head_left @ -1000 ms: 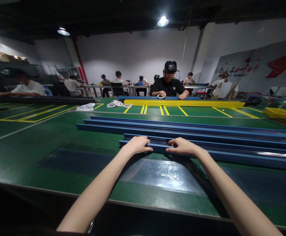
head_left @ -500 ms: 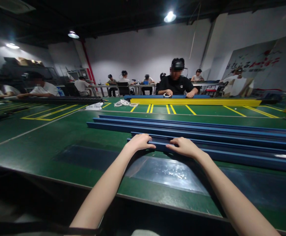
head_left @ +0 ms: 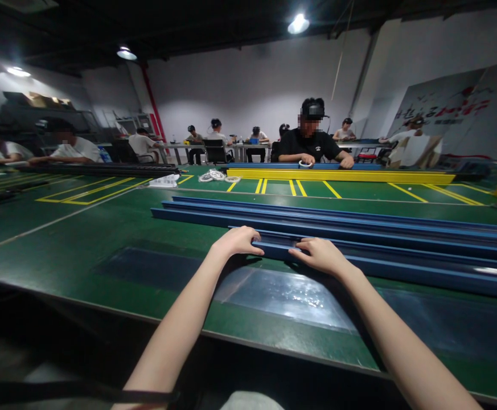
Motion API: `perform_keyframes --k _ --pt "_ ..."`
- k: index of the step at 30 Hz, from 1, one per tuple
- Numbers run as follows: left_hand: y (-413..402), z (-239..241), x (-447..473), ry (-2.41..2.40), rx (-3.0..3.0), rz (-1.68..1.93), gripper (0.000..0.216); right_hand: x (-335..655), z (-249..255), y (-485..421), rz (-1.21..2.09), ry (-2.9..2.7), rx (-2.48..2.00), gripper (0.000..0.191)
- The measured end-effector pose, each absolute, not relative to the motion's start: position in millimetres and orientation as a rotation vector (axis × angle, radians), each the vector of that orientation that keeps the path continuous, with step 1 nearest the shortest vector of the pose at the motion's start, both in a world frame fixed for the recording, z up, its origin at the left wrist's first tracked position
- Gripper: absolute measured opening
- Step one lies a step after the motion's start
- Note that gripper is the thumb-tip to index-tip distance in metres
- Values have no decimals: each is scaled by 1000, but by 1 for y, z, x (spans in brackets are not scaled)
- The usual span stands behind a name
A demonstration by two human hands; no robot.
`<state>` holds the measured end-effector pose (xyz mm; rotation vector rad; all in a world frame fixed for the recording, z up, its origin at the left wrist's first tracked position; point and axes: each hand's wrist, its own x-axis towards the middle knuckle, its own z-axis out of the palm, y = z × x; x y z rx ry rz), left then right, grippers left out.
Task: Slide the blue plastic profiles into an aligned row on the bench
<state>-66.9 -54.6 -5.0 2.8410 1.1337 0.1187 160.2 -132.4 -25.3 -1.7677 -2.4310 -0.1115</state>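
Note:
Several long blue rails lie side by side across the green table [head_left: 81,250], running off to the right. My left hand [head_left: 236,241] is curled over the left end of the nearest blue rail [head_left: 402,267]. My right hand [head_left: 320,255] grips the same rail a little further right, fingers bent over its top edge. Both forearms reach in from the lower edge of the view.
A shiny clear sheet [head_left: 282,293] lies on the table just before the rails. Across the table a person in black [head_left: 312,145] handles a white ring behind a long yellow rail [head_left: 337,176]. White rings [head_left: 216,176] lie at the far middle. Other people sit at the left and back.
The view has shifted slightly. My two hands stay on the nearest blue rail, the left one now closer to its end. The person opposite has moved a hand rightwards.

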Motion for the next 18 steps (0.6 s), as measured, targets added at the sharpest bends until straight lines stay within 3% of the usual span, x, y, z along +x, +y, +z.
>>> perform_keyframes --k 6,18 --pt "-45 -4 -78 1095 2771 149 36 160 -25 -133 -146 -2439 -1770 54" --pt "-31 -15 -87 1076 2546 186 54 157 -24 -133 -128 -2433 -1792 51"
